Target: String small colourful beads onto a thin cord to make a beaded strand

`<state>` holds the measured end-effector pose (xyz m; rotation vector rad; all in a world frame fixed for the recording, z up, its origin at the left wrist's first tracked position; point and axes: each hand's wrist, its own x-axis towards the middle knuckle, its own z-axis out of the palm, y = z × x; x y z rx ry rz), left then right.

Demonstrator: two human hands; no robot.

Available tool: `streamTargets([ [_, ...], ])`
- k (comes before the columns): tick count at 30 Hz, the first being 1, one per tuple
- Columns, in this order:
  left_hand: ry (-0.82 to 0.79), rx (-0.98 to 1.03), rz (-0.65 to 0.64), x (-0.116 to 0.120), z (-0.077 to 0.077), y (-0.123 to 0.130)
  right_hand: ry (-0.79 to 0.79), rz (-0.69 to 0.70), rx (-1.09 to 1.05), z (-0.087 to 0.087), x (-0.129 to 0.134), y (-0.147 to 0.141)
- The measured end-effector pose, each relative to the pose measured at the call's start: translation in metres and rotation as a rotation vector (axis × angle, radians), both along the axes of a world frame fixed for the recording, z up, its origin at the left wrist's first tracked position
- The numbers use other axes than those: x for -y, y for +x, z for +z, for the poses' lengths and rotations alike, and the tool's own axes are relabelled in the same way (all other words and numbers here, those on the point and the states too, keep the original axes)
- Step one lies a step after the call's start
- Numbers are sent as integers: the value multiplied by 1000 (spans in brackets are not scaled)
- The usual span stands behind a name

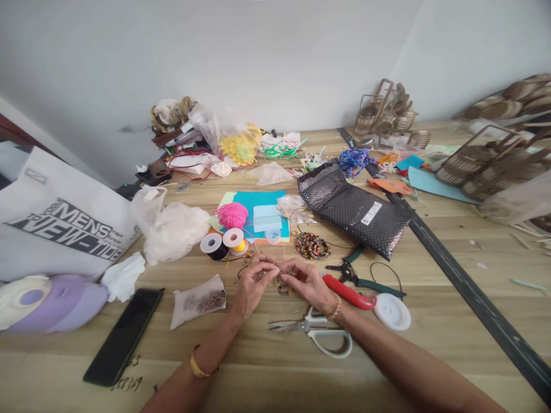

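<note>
My left hand (255, 283) and my right hand (306, 281) meet over the middle of the table, fingertips pinched close together. What they pinch is too small to name; a thin strand rises near the fingertips. Small coloured beads (283, 291) show just below the fingers. Behind my right hand lies a coil of multicoloured beads (313, 246). Two thread spools, one black (214, 246) and one yellow (235, 241), stand behind my left hand, near a ball of pink yarn (233, 216). White-handled scissors (314, 328) lie in front of my right hand.
Left are a bag of beads (198, 301), a phone (124, 337) and a white paper bag (64, 223). Right are red-handled pliers (350, 292), a wire stripper (350, 274), a white lid (392, 311) and a black bubble mailer (353, 209). Small baskets (473, 163) stand farther back.
</note>
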<state>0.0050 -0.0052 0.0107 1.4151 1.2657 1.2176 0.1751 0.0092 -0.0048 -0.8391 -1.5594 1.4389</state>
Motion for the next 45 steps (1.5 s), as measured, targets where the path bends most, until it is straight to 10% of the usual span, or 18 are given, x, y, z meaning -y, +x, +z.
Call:
streamTargets([
  [16,85,-534,-173,-9,-2,-17,17,-435,-87,-2,-23,10],
  [25,213,-928,-290,-7,-6,-18,35,-406,-24,-6,-22,11],
  [45,203,-941,-309,-7,-7,-17,-38,-359,-81,-5,-22,11],
])
